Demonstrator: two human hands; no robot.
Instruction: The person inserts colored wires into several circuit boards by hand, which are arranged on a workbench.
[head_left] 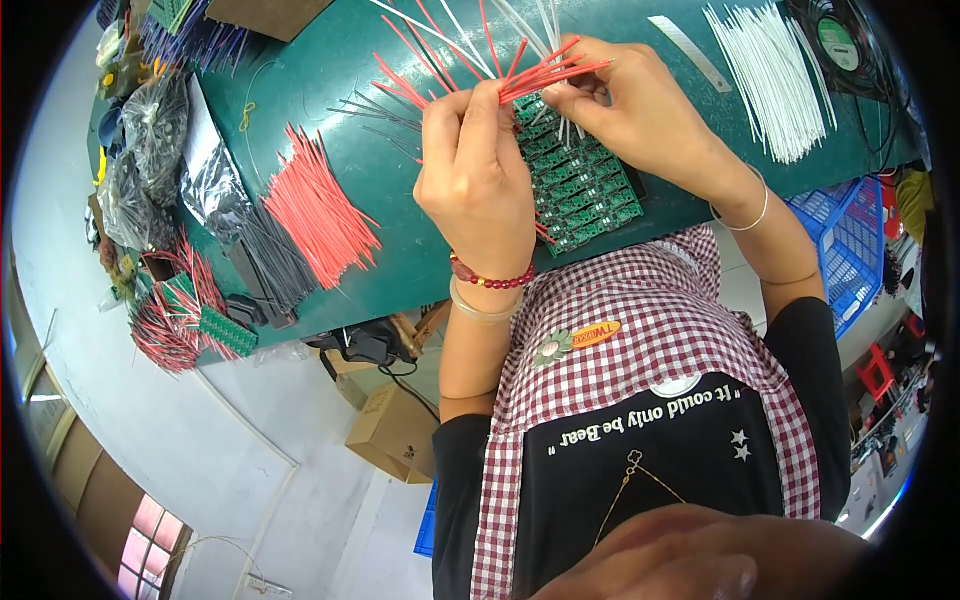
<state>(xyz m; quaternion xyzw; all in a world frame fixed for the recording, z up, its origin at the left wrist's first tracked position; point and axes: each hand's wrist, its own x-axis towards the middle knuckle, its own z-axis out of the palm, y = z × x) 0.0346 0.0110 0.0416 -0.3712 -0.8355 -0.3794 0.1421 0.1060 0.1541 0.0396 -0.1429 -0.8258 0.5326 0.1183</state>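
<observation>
My left hand [474,170] is closed with its fingertips pinching a bunch of red wires [545,76]. Across from it, my right hand [635,105] is closed too, its thumb and fingers around white wires [566,128] that hang down between the fingertips. Both hands are close together over a panel of small green circuit boards [585,185]. More red, white and black wires fan out behind the left hand. Exactly where the fingertips meet the boards is hidden by the hands.
On the green table [400,240] lie piles of red wires [320,210], black wires [272,255] and white wires [770,80]. A ruler-like white strip [690,52], a fan [838,42], plastic bags [150,150] and wired boards [228,332] surround them. A blue crate [845,250] stands at right.
</observation>
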